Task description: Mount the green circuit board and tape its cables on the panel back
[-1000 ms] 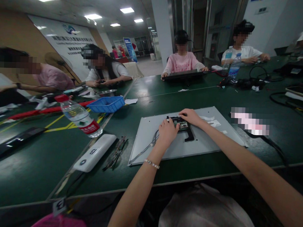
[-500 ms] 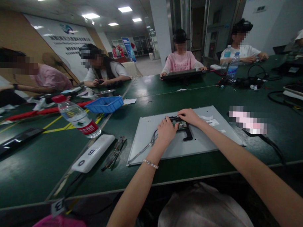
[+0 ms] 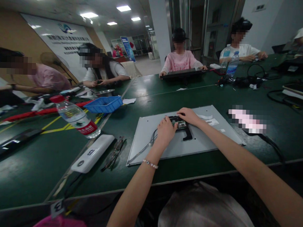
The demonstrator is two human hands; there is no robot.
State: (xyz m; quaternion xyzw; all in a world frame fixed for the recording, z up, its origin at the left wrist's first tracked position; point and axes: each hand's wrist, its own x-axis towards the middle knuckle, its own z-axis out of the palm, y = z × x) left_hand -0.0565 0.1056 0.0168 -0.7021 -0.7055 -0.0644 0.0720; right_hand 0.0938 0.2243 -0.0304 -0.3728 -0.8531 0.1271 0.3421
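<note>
A flat grey-white panel lies on the green table in front of me. On it sits a black frame with a circuit board, and a dark hooked arm of the frame sticks out toward me. My left hand grips the frame's left edge, thumb near the board. At the far right corner, the curled fingers of my right hand hold the frame. Grey cables run from under my left hand to the panel's near left corner. Both hands partly hide the frame.
Left of the panel are eyeglasses, a white power bank, a water bottle and a blue tray. A pixelated phone-like object with a cable lies right. Several co-workers sit around the table, one behind a black screen.
The camera view has shifted very slightly. Both hands stay at the same spots on the black frame, with no clear movement of the parts.
</note>
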